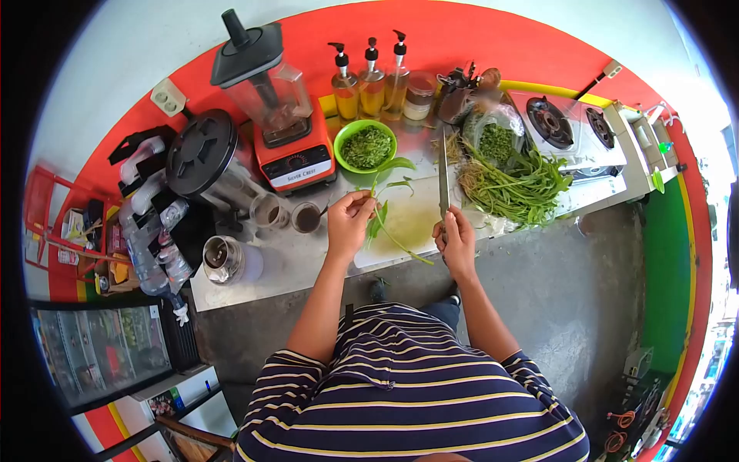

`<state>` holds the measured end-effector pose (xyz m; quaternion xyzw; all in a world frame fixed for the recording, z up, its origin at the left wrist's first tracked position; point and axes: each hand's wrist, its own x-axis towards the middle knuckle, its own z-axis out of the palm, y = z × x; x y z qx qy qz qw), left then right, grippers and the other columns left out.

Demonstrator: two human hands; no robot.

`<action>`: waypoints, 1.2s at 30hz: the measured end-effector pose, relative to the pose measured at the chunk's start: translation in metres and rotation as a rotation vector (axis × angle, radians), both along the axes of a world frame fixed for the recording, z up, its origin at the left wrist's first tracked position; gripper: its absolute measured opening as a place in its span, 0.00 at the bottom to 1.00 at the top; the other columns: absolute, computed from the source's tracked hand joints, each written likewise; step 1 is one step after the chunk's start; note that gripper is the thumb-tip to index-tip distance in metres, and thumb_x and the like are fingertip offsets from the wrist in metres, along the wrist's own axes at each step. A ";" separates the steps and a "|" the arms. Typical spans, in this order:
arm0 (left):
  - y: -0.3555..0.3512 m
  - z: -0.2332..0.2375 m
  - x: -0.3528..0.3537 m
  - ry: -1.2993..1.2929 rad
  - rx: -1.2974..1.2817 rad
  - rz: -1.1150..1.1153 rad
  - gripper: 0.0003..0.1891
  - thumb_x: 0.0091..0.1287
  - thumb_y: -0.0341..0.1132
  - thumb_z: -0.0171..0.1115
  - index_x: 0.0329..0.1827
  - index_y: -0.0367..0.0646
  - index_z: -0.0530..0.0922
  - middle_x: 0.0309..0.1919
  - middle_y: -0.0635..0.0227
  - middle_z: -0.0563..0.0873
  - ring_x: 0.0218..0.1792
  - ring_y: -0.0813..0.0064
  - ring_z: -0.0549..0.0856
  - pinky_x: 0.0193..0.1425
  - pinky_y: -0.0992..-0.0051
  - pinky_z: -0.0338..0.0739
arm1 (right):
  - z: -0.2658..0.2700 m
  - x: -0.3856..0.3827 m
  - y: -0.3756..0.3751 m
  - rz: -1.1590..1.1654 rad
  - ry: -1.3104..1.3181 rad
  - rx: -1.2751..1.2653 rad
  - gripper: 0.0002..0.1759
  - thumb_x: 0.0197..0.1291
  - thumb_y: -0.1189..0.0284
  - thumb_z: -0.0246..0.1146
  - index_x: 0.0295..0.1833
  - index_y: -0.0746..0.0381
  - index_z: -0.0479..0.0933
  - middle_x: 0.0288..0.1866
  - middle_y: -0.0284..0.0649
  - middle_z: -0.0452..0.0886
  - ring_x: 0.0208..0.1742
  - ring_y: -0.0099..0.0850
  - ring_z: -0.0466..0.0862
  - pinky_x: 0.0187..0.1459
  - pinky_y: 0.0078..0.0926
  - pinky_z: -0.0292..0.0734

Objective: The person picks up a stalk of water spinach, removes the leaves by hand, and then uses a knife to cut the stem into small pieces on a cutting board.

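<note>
My left hand [351, 222] pinches a leafy green stalk [397, 242], whose long stem hangs down to the right over a pale cutting board [412, 219]. In my right hand [456, 240] is a knife [443, 173], its blade pointing away from me. Just behind the board, a green bowl [339, 159] holds chopped greens. To the right of the knife lies a heap of long-stemmed greens [516, 189], with a clear plastic bag [496, 131] of small leaves behind it.
A red blender [296, 158], a dark-lidded container [204, 154] and two cups [305, 219] stand to the left. Pump bottles [371, 88] and a jar [419, 96] line the back. A gas stove [566, 131] is at the right. The steel counter's front edge [285, 283] runs near me.
</note>
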<state>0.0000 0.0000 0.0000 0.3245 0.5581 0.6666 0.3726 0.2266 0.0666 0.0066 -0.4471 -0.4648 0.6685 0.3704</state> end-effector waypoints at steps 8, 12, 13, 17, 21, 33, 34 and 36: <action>0.022 0.030 0.026 -0.279 -0.027 -0.061 0.10 0.71 0.27 0.66 0.52 0.31 0.82 0.42 0.61 0.90 0.42 0.74 0.90 0.47 0.79 0.82 | 0.047 -0.023 0.005 0.390 0.092 0.168 0.26 0.76 0.69 0.57 0.75 0.66 0.68 0.29 0.30 0.74 0.29 0.15 0.69 0.32 0.16 0.65; 0.020 0.029 0.034 -0.336 0.013 -0.066 0.11 0.71 0.26 0.66 0.53 0.31 0.82 0.44 0.61 0.90 0.44 0.74 0.90 0.50 0.78 0.83 | 0.049 -0.034 0.007 0.412 0.059 0.238 0.28 0.75 0.71 0.59 0.77 0.65 0.67 0.30 0.27 0.73 0.32 0.15 0.70 0.36 0.16 0.68; 0.019 0.030 0.035 -0.366 0.022 -0.077 0.11 0.70 0.26 0.66 0.53 0.31 0.82 0.44 0.61 0.90 0.45 0.74 0.89 0.52 0.77 0.83 | 0.047 -0.036 0.007 0.423 0.045 0.287 0.28 0.74 0.71 0.60 0.77 0.64 0.67 0.30 0.27 0.73 0.32 0.15 0.70 0.36 0.16 0.68; 0.010 0.033 0.033 -0.379 0.056 -0.084 0.12 0.69 0.25 0.66 0.55 0.32 0.82 0.45 0.63 0.90 0.46 0.74 0.89 0.57 0.75 0.82 | 0.048 -0.039 0.007 0.460 0.060 0.305 0.29 0.74 0.71 0.60 0.77 0.62 0.67 0.31 0.27 0.73 0.32 0.15 0.71 0.37 0.17 0.69; 0.002 0.040 0.029 -0.370 0.018 -0.078 0.10 0.71 0.25 0.64 0.53 0.35 0.83 0.47 0.63 0.89 0.46 0.75 0.88 0.55 0.74 0.82 | 0.053 -0.044 0.001 0.469 0.086 0.306 0.30 0.72 0.72 0.62 0.78 0.61 0.66 0.32 0.28 0.75 0.32 0.15 0.70 0.36 0.17 0.69; 0.002 0.031 0.022 -0.429 0.144 -0.202 0.14 0.72 0.27 0.64 0.58 0.33 0.80 0.44 0.64 0.88 0.43 0.77 0.87 0.50 0.76 0.81 | 0.045 -0.047 0.008 0.509 0.008 0.433 0.27 0.72 0.71 0.62 0.75 0.62 0.71 0.41 0.31 0.81 0.38 0.17 0.75 0.42 0.18 0.73; 0.000 0.038 0.023 -0.448 0.132 -0.233 0.15 0.71 0.26 0.64 0.59 0.33 0.80 0.44 0.64 0.88 0.44 0.76 0.87 0.51 0.77 0.81 | 0.045 -0.047 0.009 0.487 -0.001 0.433 0.26 0.72 0.71 0.62 0.74 0.63 0.72 0.42 0.31 0.81 0.38 0.17 0.75 0.42 0.17 0.73; -0.003 0.052 0.026 -0.466 0.119 -0.264 0.16 0.71 0.25 0.63 0.60 0.32 0.80 0.45 0.64 0.88 0.46 0.76 0.86 0.52 0.77 0.80 | 0.043 -0.048 0.010 0.438 0.050 0.432 0.26 0.72 0.71 0.63 0.73 0.64 0.73 0.40 0.30 0.81 0.37 0.16 0.74 0.41 0.16 0.72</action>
